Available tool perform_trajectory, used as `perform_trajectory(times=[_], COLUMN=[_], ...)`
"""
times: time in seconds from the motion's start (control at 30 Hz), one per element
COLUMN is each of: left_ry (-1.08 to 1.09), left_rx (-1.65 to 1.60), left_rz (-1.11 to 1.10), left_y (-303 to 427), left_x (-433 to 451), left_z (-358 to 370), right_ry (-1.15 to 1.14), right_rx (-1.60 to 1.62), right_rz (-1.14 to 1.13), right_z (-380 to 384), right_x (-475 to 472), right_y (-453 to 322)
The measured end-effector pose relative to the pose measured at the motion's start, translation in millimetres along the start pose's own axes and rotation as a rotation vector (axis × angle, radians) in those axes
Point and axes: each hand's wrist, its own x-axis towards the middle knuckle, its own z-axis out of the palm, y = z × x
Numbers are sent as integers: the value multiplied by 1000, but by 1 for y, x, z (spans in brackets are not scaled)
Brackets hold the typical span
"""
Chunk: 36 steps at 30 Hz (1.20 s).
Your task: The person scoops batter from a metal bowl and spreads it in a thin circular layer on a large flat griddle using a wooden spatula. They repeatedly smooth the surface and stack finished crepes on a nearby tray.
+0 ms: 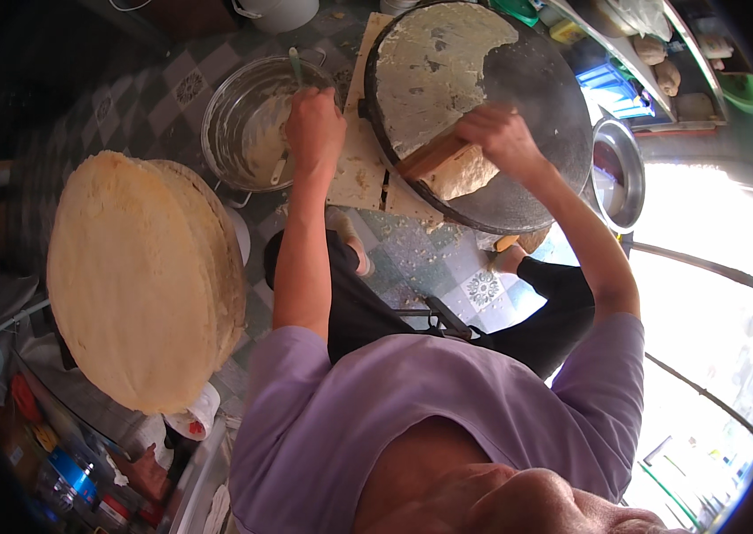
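Observation:
My right hand point(500, 137), slightly blurred, grips a wooden spreader board point(435, 155) on a large round black griddle point(543, 100). A pale layer of batter point(439, 73) covers the griddle's left and far part. Beside the board lies a thicker mass of dough or batter point(463, 175). Over the right side of a metal basin point(213, 127), my left hand point(314, 127) is closed around a utensil with a green end point(295, 63). Wet batter point(263, 143) coats the basin's inside. A light handle end point(278, 170) shows below this hand; its other part is hidden.
A tall stack of round thin flatbreads point(136, 280) stands at left. A board point(356, 177) with crumbs lies beside the griddle. At right are a metal bowl point(636, 173) and a loaded shelf point(676, 100). A white bucket point(283, 13) stands beyond the basin. Crumbs litter the tiled floor point(409, 257).

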Motion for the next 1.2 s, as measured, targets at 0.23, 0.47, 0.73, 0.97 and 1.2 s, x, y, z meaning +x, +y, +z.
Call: perform_trajectory(times=[0.23,0.47,0.73,0.97,1.2], left_ry=[-16,-38,-86,-43,-75], left_rx=[-18,6,18,26,59], left_rz=[12,44,15,107,51], left_y=[-2,8,5,20,14], left_x=[1,3,8,4,9], left_z=[-4,7,10,19,26], right_ry=[-105,-59,42,85,73], right_rx=[-65,-14,37,43,18], right_rz=[-104,-88,-35,-235,-199], right_z=[-24,-6,-21,-14,-22], right_x=[-51,-29,-79,-73,-88], right_y=[28,-4,26,12,38])
